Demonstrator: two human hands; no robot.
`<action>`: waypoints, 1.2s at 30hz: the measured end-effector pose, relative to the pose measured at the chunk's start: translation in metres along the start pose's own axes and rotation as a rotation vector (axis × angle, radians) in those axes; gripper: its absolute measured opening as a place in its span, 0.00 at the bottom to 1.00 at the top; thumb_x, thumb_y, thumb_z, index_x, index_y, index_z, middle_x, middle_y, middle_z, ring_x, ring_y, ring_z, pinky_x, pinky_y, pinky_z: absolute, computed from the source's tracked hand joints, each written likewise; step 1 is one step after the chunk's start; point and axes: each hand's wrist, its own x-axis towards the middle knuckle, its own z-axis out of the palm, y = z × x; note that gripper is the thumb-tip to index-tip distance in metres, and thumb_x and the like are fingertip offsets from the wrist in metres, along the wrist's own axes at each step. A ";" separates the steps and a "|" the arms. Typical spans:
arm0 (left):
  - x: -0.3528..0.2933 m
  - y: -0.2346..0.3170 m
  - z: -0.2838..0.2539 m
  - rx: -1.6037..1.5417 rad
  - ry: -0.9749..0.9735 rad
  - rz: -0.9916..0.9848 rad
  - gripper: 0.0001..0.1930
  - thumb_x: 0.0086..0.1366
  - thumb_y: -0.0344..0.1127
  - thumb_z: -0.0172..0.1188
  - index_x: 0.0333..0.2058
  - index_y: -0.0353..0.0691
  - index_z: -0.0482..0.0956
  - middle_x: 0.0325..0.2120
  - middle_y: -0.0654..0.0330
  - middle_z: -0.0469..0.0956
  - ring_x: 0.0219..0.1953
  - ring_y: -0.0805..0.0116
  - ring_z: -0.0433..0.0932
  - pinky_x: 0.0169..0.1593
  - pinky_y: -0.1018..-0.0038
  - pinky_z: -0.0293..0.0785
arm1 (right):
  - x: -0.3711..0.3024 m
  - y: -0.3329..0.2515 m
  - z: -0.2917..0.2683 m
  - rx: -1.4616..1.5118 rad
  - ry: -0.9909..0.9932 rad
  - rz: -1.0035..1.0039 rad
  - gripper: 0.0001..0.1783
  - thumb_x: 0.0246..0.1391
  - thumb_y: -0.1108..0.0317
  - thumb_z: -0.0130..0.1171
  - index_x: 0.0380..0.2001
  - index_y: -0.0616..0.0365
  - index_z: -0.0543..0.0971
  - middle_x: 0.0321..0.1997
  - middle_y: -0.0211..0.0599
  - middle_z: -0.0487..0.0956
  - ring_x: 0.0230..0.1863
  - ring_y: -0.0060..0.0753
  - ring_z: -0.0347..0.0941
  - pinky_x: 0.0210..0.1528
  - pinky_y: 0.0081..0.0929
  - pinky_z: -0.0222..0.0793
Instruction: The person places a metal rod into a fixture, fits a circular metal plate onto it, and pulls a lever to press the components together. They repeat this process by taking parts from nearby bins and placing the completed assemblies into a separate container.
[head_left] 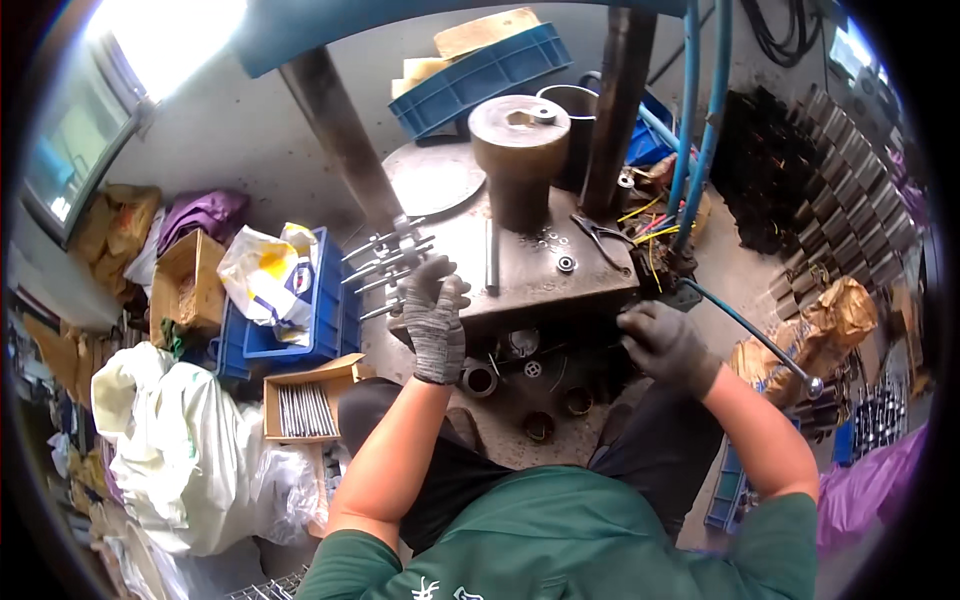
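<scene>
Green shirt (560,525) nearest; left hand (437,320) is held half-curled beside metal shafts (398,258) by a steel table (525,272), right hand (665,345) loosely curled; any grip cannot be told; grey wall (262,132) is seen behind.

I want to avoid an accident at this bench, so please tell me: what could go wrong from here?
The cluster of metal rods has ends sticking out close to the left hand, so its glove might catch on them.
The small ring lies loose on top of the round block; a bump could knock it off.
The lever juts out beyond the right hand, so a sideways movement might hit it.
</scene>
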 end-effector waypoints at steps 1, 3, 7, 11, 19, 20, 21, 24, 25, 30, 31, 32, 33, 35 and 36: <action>0.007 0.005 -0.002 -0.028 0.061 -0.007 0.13 0.75 0.27 0.58 0.55 0.40 0.75 0.45 0.59 0.81 0.38 0.73 0.82 0.38 0.78 0.83 | 0.021 0.009 0.015 -0.035 -0.029 0.013 0.16 0.56 0.67 0.65 0.48 0.57 0.83 0.45 0.48 0.83 0.46 0.54 0.81 0.48 0.44 0.79; 0.018 0.015 -0.004 -0.179 0.222 -0.028 0.12 0.75 0.26 0.56 0.55 0.40 0.73 0.44 0.57 0.80 0.38 0.70 0.82 0.38 0.76 0.85 | 0.059 0.025 0.046 -0.144 0.003 0.046 0.16 0.59 0.64 0.62 0.49 0.56 0.83 0.48 0.47 0.82 0.46 0.54 0.80 0.49 0.46 0.79; 0.040 0.031 -0.022 -0.461 0.535 -0.194 0.08 0.76 0.30 0.54 0.51 0.40 0.71 0.42 0.54 0.78 0.41 0.61 0.82 0.45 0.67 0.87 | 0.099 0.032 0.076 -0.084 0.044 0.135 0.14 0.58 0.64 0.62 0.45 0.58 0.84 0.50 0.46 0.82 0.51 0.53 0.80 0.55 0.47 0.77; 0.055 0.019 -0.057 -0.689 0.591 -0.377 0.12 0.76 0.38 0.55 0.49 0.36 0.71 0.43 0.53 0.78 0.42 0.54 0.82 0.51 0.58 0.86 | 0.107 0.043 0.101 -0.139 0.083 0.168 0.11 0.57 0.62 0.65 0.38 0.57 0.86 0.50 0.45 0.83 0.49 0.51 0.81 0.55 0.45 0.78; 0.076 0.042 -0.038 -0.799 0.513 -0.640 0.11 0.78 0.43 0.54 0.46 0.41 0.76 0.38 0.59 0.82 0.37 0.67 0.83 0.36 0.73 0.85 | 0.113 0.057 0.105 -0.014 0.068 0.289 0.12 0.56 0.63 0.69 0.40 0.58 0.87 0.45 0.45 0.83 0.46 0.55 0.81 0.51 0.43 0.77; 0.079 0.032 -0.042 -0.844 0.475 -0.637 0.11 0.78 0.42 0.55 0.46 0.41 0.77 0.37 0.60 0.82 0.37 0.68 0.83 0.35 0.74 0.84 | 0.112 0.058 0.106 -0.005 0.109 0.289 0.11 0.53 0.66 0.71 0.38 0.59 0.87 0.44 0.45 0.84 0.43 0.51 0.82 0.48 0.40 0.78; 0.081 0.028 -0.047 -0.895 0.439 -0.631 0.10 0.78 0.40 0.56 0.46 0.40 0.77 0.36 0.60 0.83 0.36 0.69 0.82 0.35 0.75 0.84 | 0.114 0.054 0.104 0.025 0.144 0.285 0.11 0.53 0.66 0.70 0.38 0.60 0.86 0.43 0.45 0.83 0.42 0.49 0.82 0.47 0.39 0.78; 0.086 0.022 -0.043 -0.710 0.300 -0.558 0.10 0.74 0.39 0.62 0.43 0.39 0.79 0.32 0.61 0.81 0.31 0.72 0.81 0.32 0.78 0.80 | 0.116 0.048 0.096 0.072 0.254 0.277 0.09 0.53 0.72 0.70 0.37 0.62 0.85 0.41 0.44 0.82 0.36 0.37 0.82 0.42 0.31 0.79; 0.083 0.029 -0.025 -0.514 0.216 -0.486 0.09 0.73 0.39 0.63 0.43 0.40 0.79 0.31 0.62 0.81 0.30 0.73 0.80 0.31 0.78 0.79 | 0.115 0.049 0.095 0.085 0.307 0.238 0.09 0.53 0.73 0.70 0.38 0.63 0.85 0.42 0.43 0.82 0.37 0.36 0.81 0.42 0.30 0.79; 0.044 0.013 0.009 0.295 -0.033 0.355 0.08 0.72 0.30 0.64 0.47 0.41 0.80 0.35 0.64 0.81 0.36 0.77 0.79 0.39 0.80 0.78 | 0.119 0.044 0.081 0.124 0.488 0.042 0.11 0.53 0.79 0.69 0.41 0.63 0.83 0.47 0.40 0.81 0.41 0.31 0.80 0.45 0.26 0.80; 0.027 0.039 0.018 0.146 -0.112 0.294 0.08 0.71 0.29 0.64 0.47 0.40 0.80 0.37 0.64 0.81 0.39 0.74 0.81 0.41 0.78 0.79 | 0.122 0.043 0.075 0.130 0.524 0.008 0.12 0.53 0.81 0.69 0.41 0.63 0.83 0.47 0.40 0.81 0.42 0.30 0.80 0.46 0.26 0.80; 0.021 0.050 0.020 -0.261 -0.311 -0.191 0.10 0.70 0.27 0.65 0.48 0.40 0.80 0.39 0.61 0.82 0.41 0.70 0.82 0.44 0.74 0.79 | 0.126 0.037 0.066 0.136 0.556 -0.020 0.11 0.54 0.81 0.68 0.42 0.63 0.82 0.47 0.39 0.80 0.43 0.29 0.80 0.47 0.24 0.80; 0.008 0.061 0.028 0.112 -0.424 0.213 0.12 0.69 0.27 0.64 0.50 0.39 0.81 0.39 0.58 0.83 0.41 0.65 0.84 0.45 0.70 0.80 | 0.135 0.028 0.058 0.237 0.606 -0.071 0.12 0.55 0.81 0.68 0.43 0.62 0.82 0.47 0.38 0.80 0.42 0.27 0.79 0.46 0.24 0.79; -0.010 0.063 0.035 0.346 -0.458 0.500 0.13 0.71 0.28 0.61 0.53 0.38 0.81 0.33 0.52 0.83 0.38 0.56 0.86 0.46 0.65 0.81 | 0.158 0.024 0.041 0.155 0.641 -0.176 0.13 0.57 0.80 0.69 0.45 0.62 0.82 0.46 0.36 0.80 0.41 0.24 0.78 0.45 0.23 0.77; -0.013 0.056 0.038 0.370 -0.461 0.305 0.13 0.72 0.29 0.60 0.53 0.37 0.80 0.32 0.53 0.83 0.38 0.59 0.86 0.45 0.66 0.81 | 0.170 0.016 0.031 0.164 0.638 -0.143 0.12 0.57 0.79 0.69 0.45 0.62 0.83 0.45 0.35 0.81 0.40 0.23 0.78 0.44 0.22 0.77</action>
